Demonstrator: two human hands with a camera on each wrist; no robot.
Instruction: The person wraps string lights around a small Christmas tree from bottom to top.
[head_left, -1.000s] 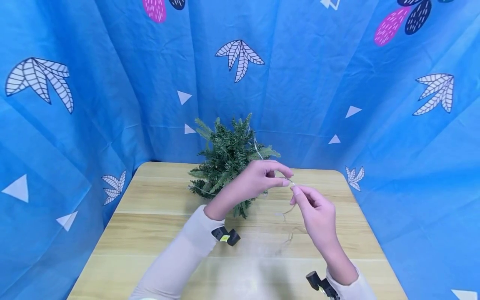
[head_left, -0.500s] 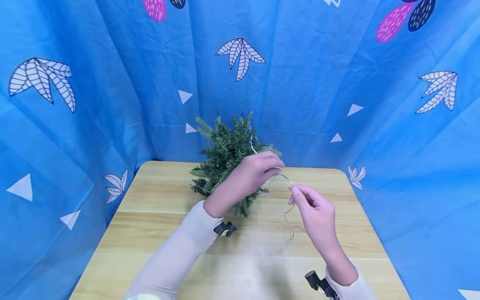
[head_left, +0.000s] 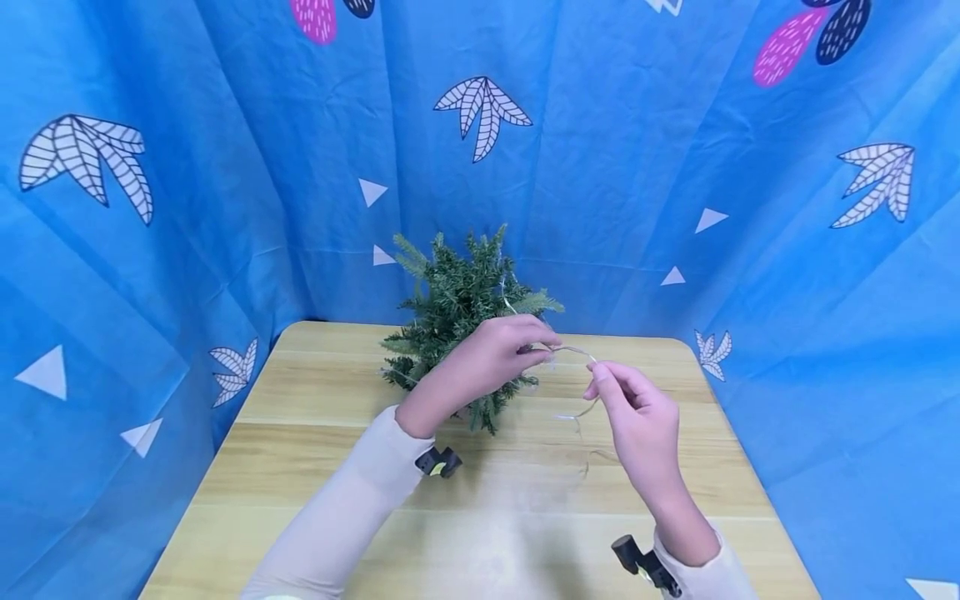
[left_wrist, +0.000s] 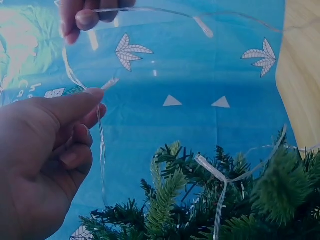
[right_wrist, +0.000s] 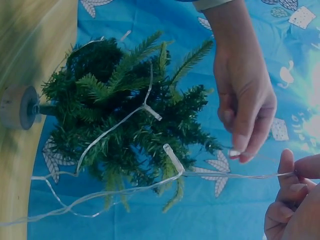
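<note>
A small artificial Christmas tree (head_left: 457, 292) stands at the back of the table, with a clear-wired string of lights (right_wrist: 120, 191) partly wound round its branches. My left hand (head_left: 498, 354), in front of the tree's right side, pinches the wire between thumb and fingers; a small bulb (left_wrist: 111, 83) pokes out by the thumb in the left wrist view. To its right, my right hand (head_left: 641, 417) pinches the same wire farther along. A short stretch of wire (head_left: 573, 350) spans the two hands, and a loose length (head_left: 577, 417) hangs below the right one.
The wooden table (head_left: 337, 525) has rounded far corners. A patterned blue cloth (head_left: 615, 167) encloses its back and sides. The tree's round base (right_wrist: 20, 107) shows in the right wrist view. Dark wrist cameras (head_left: 440, 462) sit at both sleeves.
My left hand has moved left, away from the right hand, after rising briefly, and more wire shows between them. My right hand has shifted slightly to the right, still pinching the wire.
</note>
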